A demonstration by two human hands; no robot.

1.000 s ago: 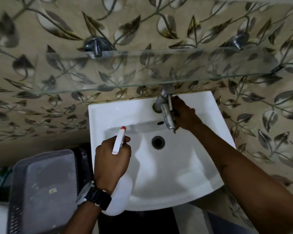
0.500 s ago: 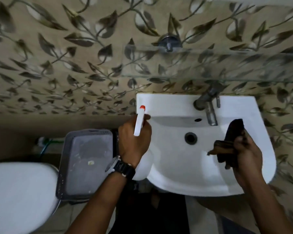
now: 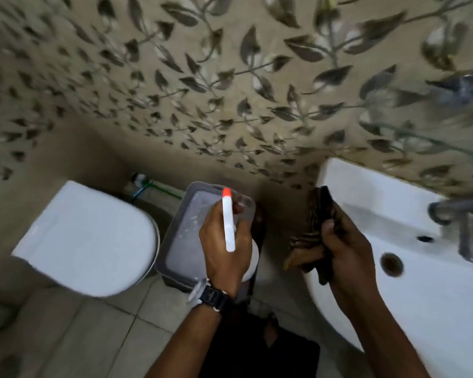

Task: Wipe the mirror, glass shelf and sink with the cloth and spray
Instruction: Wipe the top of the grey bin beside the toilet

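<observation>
My left hand (image 3: 224, 249) grips a white spray bottle (image 3: 228, 225) with an orange nozzle tip, held upright over the grey bin. My right hand (image 3: 347, 249) holds a dark crumpled cloth (image 3: 317, 214) just left of the white sink (image 3: 434, 296), off its rim. The sink fills the right side, with its drain (image 3: 391, 261) and a metal tap (image 3: 461, 214) blurred at the far right. A blurred corner of the glass shelf (image 3: 448, 143) shows at the right edge above the sink. No mirror is in view.
A white toilet (image 3: 91, 241) with its lid down stands at the left. A grey lidded bin (image 3: 186, 236) sits between toilet and sink. A leaf-patterned tiled wall (image 3: 230, 77) is behind, and pale floor tiles (image 3: 93, 336) lie below. A pipe with a green hose (image 3: 148, 184) is by the wall.
The view has swung left, so the sink moved to the right edge and the toilet came in. My right hand left the tap and drew the cloth back off the basin.
</observation>
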